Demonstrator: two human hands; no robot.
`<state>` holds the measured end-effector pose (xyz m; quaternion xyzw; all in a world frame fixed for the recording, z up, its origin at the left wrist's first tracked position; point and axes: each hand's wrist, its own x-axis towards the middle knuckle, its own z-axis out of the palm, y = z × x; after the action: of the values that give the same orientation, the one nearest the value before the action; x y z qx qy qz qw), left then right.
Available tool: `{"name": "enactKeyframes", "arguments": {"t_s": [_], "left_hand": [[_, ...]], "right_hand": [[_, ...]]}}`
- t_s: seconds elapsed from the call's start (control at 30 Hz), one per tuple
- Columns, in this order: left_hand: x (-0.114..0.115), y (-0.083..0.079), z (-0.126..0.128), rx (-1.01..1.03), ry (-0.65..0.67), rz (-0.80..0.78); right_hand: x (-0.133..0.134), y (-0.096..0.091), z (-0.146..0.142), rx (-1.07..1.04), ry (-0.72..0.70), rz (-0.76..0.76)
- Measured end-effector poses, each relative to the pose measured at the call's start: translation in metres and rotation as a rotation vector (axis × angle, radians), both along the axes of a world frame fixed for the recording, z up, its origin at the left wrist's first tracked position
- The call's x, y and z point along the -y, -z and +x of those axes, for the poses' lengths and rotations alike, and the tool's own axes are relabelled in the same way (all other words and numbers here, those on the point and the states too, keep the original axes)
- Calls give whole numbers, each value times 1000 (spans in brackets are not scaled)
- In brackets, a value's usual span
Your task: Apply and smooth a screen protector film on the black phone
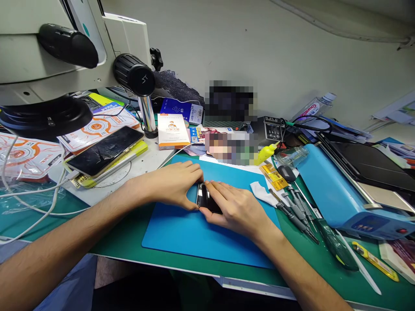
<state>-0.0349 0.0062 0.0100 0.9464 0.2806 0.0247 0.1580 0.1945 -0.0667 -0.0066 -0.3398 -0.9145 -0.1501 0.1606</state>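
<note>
A dark, glossy smartphone (204,196) lies on the blue mat (184,235), its black surface catching a bright reflection. My left hand (177,183) grips its left end, with the thumb at the near corner and the fingers at the far one. From the right, my right hand (235,205) covers most of the phone, its fingers along the far edge and the thumb at the near edge. The phone's right part is hidden under that hand.
A microscope (134,75) overhangs the left, above another phone (106,151) on a yellow-green box. Right of the mat lie a white cloth (264,194), several screwdrivers (298,211), a yellow cutter (374,261) and a blue machine (343,190). A yellow bottle (266,153) stands behind the mat.
</note>
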Motion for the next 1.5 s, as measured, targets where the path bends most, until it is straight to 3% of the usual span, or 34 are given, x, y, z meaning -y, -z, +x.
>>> {"name": "enactKeyframes", "arguments": {"t_s": [1.5], "left_hand": [[2, -3, 2, -34, -7, 36]], "right_hand": [[2, 1, 9, -190, 44, -130]]}}
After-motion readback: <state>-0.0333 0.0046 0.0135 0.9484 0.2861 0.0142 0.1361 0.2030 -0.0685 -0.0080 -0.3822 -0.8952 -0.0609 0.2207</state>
